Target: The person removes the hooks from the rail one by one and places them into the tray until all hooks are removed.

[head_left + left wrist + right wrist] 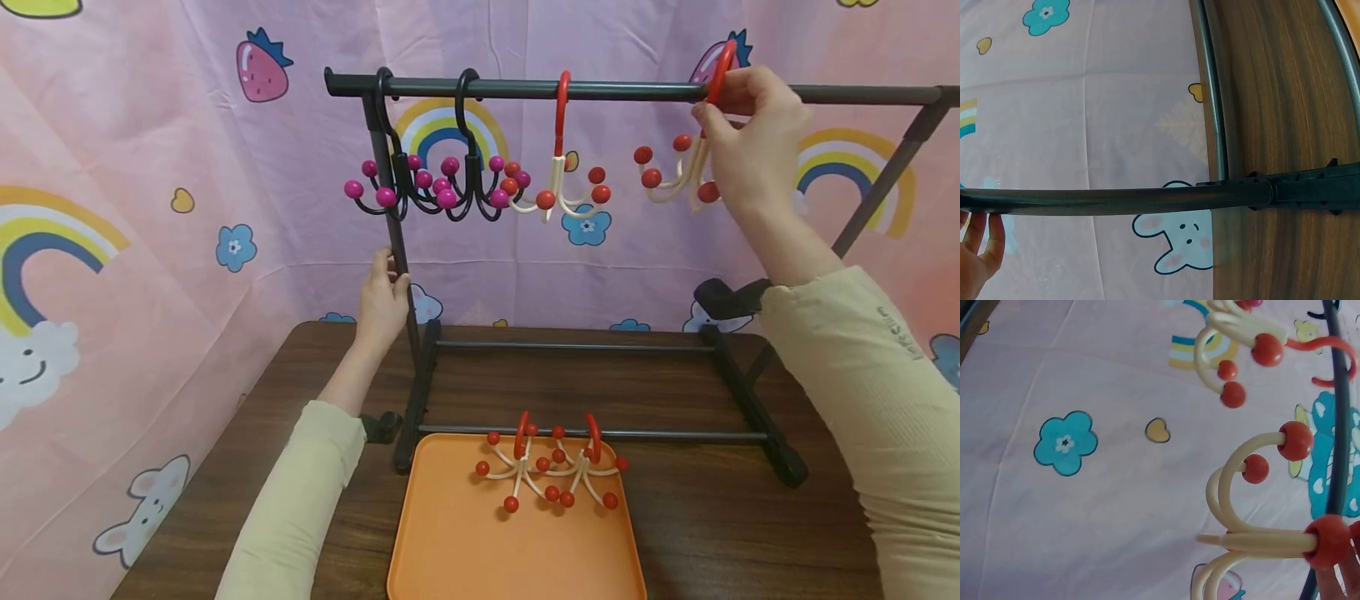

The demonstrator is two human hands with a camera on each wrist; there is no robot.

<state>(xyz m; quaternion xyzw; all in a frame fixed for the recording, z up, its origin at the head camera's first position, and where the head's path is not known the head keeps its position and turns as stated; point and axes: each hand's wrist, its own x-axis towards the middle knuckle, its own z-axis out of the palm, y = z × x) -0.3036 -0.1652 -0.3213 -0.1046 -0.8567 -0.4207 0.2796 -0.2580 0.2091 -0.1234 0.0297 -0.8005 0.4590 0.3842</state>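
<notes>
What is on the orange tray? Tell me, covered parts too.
Two cream hangers with red hooks and balls lie side by side at the far end of the tray. Tray patches directly beneath them are covered, unseen.

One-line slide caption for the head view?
Right hand holds a red-hooked hanger at the rack's top bar; left hand touches its upright.

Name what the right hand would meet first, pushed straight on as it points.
Likely the dark top rail, close by the red hook the right hand holds; the head view leaves the exact gap unclear.
</notes>
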